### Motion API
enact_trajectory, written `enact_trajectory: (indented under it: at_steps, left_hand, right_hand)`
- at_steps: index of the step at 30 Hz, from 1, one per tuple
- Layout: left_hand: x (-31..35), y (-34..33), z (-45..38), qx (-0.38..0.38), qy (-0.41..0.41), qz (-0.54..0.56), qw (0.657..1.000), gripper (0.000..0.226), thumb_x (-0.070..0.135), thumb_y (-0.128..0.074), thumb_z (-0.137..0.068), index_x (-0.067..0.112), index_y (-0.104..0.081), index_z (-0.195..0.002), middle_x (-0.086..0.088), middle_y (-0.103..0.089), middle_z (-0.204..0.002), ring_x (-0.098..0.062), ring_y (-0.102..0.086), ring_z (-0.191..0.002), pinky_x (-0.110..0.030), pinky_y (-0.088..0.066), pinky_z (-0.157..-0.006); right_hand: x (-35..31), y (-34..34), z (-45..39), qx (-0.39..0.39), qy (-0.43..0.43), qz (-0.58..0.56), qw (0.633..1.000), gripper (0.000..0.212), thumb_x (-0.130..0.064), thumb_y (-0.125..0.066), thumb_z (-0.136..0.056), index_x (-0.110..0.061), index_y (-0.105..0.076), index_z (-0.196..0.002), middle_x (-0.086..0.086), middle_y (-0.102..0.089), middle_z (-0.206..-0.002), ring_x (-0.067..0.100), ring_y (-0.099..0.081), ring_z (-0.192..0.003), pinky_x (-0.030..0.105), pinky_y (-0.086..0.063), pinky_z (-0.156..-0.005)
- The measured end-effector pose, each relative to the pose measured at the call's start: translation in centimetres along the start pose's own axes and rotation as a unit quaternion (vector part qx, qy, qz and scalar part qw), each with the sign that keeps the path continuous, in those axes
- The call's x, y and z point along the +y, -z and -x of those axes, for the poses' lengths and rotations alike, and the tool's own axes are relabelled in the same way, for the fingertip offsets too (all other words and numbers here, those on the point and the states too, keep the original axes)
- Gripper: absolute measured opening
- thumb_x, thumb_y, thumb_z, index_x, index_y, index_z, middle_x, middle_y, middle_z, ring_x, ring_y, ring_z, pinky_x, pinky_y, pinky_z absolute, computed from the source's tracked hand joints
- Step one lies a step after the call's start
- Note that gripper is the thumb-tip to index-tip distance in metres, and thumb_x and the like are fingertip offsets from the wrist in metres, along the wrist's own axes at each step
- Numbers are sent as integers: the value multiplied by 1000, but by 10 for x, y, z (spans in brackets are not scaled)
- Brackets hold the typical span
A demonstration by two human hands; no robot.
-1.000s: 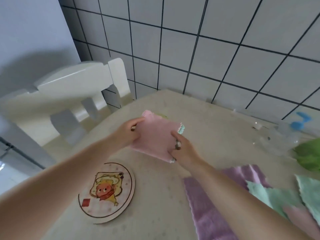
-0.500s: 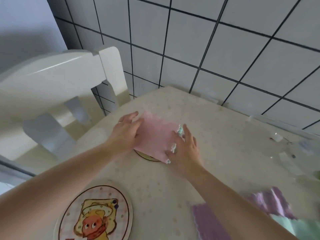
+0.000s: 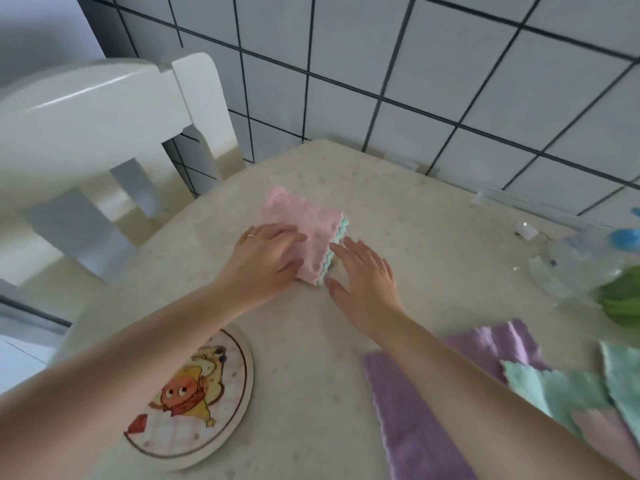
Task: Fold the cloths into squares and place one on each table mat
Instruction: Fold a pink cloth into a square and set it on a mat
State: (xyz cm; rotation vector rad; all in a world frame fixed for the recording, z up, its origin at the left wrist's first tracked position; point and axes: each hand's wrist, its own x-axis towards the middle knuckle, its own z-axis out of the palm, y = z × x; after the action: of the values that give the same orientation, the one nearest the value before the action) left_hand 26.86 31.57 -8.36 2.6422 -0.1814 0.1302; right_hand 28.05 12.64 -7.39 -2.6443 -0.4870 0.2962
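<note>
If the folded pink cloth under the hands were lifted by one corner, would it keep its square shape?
Probably not. The folded pink cloth looks like soft, fuzzy fabric with wavy edges, so it would likely droop and unfold. Its stacked layers show loose at the right edge, nothing pinning them. It seems light; the left hand flattens it with straight fingers alone.

White tiled wall [image 3: 398, 64] with dark grout, upper frame; white chair [image 3: 104, 112], left; speckled beige table [image 3: 433, 244], centre.
</note>
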Motion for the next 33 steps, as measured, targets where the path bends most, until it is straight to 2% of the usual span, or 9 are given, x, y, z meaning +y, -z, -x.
enact_trajectory:
  at_steps: [3, 8, 13, 17, 21, 25, 28, 30, 33]
  left_hand:
    - [43, -3, 27, -12, -16, 103, 994, 36, 30, -51, -84, 16, -62, -115, 1, -64, -113, -15, -59, -104, -25, -43, -87]
    - [120, -28, 75, -37, 0, 171, 985, 26, 20, -60, -85, 13, -66, -109, 1, -67, -104, -12, -60, -94, -7, -29, -78]
    - [196, -48, 110, -99, -24, 238, 966, 41, 35, -49, -75, 11, -69, -103, -3, -69, -96, -14, -63, -84, -23, -47, -80]
    - [248, -63, 136, -136, -71, 180, 972, 22, 17, -57, -87, 13, -67, -106, 1, -68, -103, -9, -62, -87, -22, -46, -80]
    - [289, -80, 166, -162, -79, 131, 975, 22, 18, -56, -89, 21, -65, -108, 8, -66, -104, -3, -58, -88, -23, -49, -83]
    - [321, -99, 200, -173, -17, 73, 982, 31, 16, -55, -89, 25, -59, -118, 6, -63, -112, -8, -59, -94, -30, -50, -87]
    - [338, -109, 209, -182, 56, 77, 979, 46, 6, -52, -88, 25, -50, -130, -3, -53, -122, -13, -53, -97, -26, -44, -88]
    - [343, -114, 208, -179, 104, 97, 973, 49, 2, -52, -87, 25, -49, -131, -5, -49, -128, -16, -54, -98, -23, -42, -81]
    - [348, -114, 207, -184, 157, 150, 959, 52, -4, -44, -87, 27, -51, -129, -3, -49, -136, -23, -63, -86, -32, -51, -68]
  right_hand:
    - [8, 11, 45, 12, 0, -16, 1000, 53, -34, -51, -90, -30, -34, -140, -4, -24, -153, 14, -13, -143, 36, -10, -116]
    - [33, 32, 135, 30, -8, -37, 999, 46, -27, -57, -87, -29, -48, -132, -3, -34, -149, 16, -23, -140, 39, -18, -115]
    - [78, 63, 224, 56, -43, -47, 996, 38, -30, -55, -83, -22, -61, -119, 4, -49, -136, 23, -39, -131, 31, -24, -109]
    - [127, 82, 287, 68, -99, -44, 992, 36, -19, -62, -84, -23, -60, -120, 0, -47, -139, 19, -39, -131, 29, -25, -109]
    - [163, 90, 343, 54, -106, -49, 992, 36, -18, -60, -86, -23, -59, -122, -3, -48, -137, 15, -41, -129, 31, -29, -110]
    - [177, 86, 392, -19, -76, -55, 995, 37, -23, -53, -91, -25, -53, -128, -7, -54, -129, 11, -48, -119, 25, -37, -97]
    - [173, 73, 405, -71, -26, -43, 996, 41, -24, -49, -92, -31, -47, -132, -5, -48, -129, 14, -44, -121, 30, -37, -102]
    - [166, 62, 404, -87, 4, -13, 996, 44, -23, -49, -91, -35, -44, -134, 0, -42, -131, 19, -42, -122, 36, -37, -104]
    - [156, 49, 399, -94, 12, 48, 994, 56, -16, -50, -89, -42, -34, -136, 4, -35, -128, 24, -42, -116, 38, -41, -100]
